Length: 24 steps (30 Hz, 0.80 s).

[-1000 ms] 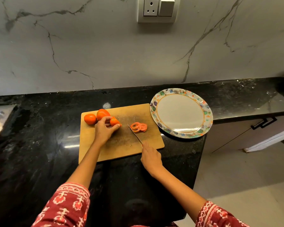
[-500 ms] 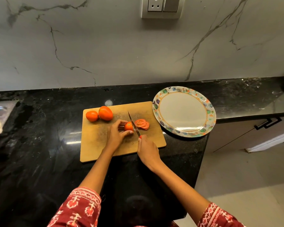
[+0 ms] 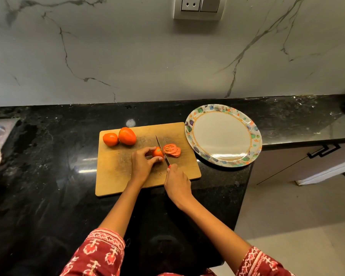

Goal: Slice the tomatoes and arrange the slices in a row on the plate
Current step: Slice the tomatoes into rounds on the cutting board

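Head view. Left hand [image 3: 141,166] pinches the part-cut tomato [image 3: 157,152] between curled fingers and thumb, on the wooden cutting board [image 3: 116,172]. Right hand [image 3: 176,184] has a closed grip on the knife [image 3: 162,149], whose blade stands against the tomato's cut face. Cut slices [image 3: 172,150] lie overlapped just right of the blade. Two whole tomatoes [image 3: 120,137] sit at the board's far left corner. Patterned plate [image 3: 191,124] rests on the black bench [image 3: 48,176], touching the board's right edge.

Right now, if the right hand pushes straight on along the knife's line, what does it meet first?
The right hand points up the knife. It would likely first meet the tomato piece held by the left hand, with the cut slices just right of that line; depth is unclear.
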Each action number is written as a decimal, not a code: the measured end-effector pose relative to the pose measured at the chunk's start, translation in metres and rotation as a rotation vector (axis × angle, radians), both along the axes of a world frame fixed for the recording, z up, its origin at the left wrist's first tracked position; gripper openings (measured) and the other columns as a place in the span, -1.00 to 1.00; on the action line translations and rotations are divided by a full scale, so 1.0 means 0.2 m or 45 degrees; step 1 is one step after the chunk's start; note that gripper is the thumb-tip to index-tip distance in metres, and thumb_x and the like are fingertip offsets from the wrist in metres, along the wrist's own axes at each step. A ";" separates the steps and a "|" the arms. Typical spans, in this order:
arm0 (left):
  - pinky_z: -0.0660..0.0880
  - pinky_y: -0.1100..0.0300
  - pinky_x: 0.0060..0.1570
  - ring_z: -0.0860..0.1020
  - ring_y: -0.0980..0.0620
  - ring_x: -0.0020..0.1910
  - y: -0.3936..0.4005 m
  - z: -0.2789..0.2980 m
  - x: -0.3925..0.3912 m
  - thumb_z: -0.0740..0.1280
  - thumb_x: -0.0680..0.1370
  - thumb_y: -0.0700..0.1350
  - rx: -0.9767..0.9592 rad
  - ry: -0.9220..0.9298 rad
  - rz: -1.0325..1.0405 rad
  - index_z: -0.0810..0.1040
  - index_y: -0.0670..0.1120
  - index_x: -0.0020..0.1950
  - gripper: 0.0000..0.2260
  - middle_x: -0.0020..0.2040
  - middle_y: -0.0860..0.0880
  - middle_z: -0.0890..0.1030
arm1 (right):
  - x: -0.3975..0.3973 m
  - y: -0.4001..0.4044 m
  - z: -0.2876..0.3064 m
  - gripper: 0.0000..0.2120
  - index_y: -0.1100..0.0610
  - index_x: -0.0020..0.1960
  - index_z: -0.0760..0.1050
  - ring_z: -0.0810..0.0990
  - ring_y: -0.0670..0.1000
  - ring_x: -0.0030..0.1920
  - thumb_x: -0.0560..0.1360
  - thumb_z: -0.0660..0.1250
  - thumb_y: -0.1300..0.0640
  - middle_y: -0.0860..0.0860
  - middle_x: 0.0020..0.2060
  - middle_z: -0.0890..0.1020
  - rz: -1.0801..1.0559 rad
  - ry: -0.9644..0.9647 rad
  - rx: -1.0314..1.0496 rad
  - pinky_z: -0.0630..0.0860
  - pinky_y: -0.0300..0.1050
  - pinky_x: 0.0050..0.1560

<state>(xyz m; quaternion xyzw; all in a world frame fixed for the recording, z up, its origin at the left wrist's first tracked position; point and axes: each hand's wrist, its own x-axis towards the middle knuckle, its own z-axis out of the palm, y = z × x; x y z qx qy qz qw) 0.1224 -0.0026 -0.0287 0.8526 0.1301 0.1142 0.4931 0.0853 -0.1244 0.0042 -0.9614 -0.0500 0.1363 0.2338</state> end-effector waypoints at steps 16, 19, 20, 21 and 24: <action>0.40 0.46 -0.03 0.56 0.02 0.05 -0.01 0.02 -0.02 0.50 0.34 -0.30 -0.007 0.018 -0.027 0.61 -0.22 0.08 -0.67 0.02 -0.15 0.64 | 0.03 0.05 -0.01 -0.78 0.20 0.17 0.32 0.57 0.14 0.08 0.66 -0.03 0.15 0.14 0.06 0.58 0.023 -0.103 -0.134 0.45 -0.06 -0.06; 0.39 0.53 -0.07 0.55 0.05 0.02 -0.02 0.03 -0.02 0.49 0.34 -0.31 0.006 0.009 -0.015 0.60 -0.24 0.08 -0.68 0.02 -0.16 0.64 | -0.01 0.02 -0.03 -0.76 0.19 0.17 0.31 0.58 0.13 0.08 0.67 -0.06 0.13 0.12 0.06 0.58 0.030 -0.113 -0.127 0.45 -0.06 -0.06; 0.40 0.49 -0.05 0.55 0.05 0.02 -0.02 0.03 -0.03 0.49 0.34 -0.31 0.010 0.004 -0.010 0.61 -0.24 0.08 -0.69 0.01 -0.16 0.64 | -0.01 0.02 -0.03 -0.76 0.19 0.17 0.31 0.58 0.13 0.08 0.67 -0.06 0.13 0.12 0.06 0.58 0.028 -0.113 -0.119 0.44 -0.06 -0.06; 0.40 0.43 -0.02 0.56 0.04 0.02 -0.03 0.03 -0.03 0.49 0.34 -0.30 0.015 0.000 -0.007 0.61 -0.23 0.07 -0.69 0.01 -0.15 0.65 | -0.01 0.02 -0.03 -0.76 0.20 0.17 0.31 0.57 0.14 0.08 0.67 -0.06 0.13 0.13 0.06 0.58 0.024 -0.108 -0.113 0.44 -0.05 -0.06; 0.43 0.31 0.04 0.57 0.03 0.01 -0.03 0.03 -0.03 0.50 0.34 -0.28 0.027 -0.010 -0.008 0.62 -0.22 0.07 -0.69 0.00 -0.14 0.65 | 0.03 0.04 -0.03 -0.78 0.21 0.18 0.32 0.57 0.15 0.09 0.66 -0.03 0.16 0.15 0.08 0.58 0.010 -0.082 -0.105 0.45 -0.04 -0.05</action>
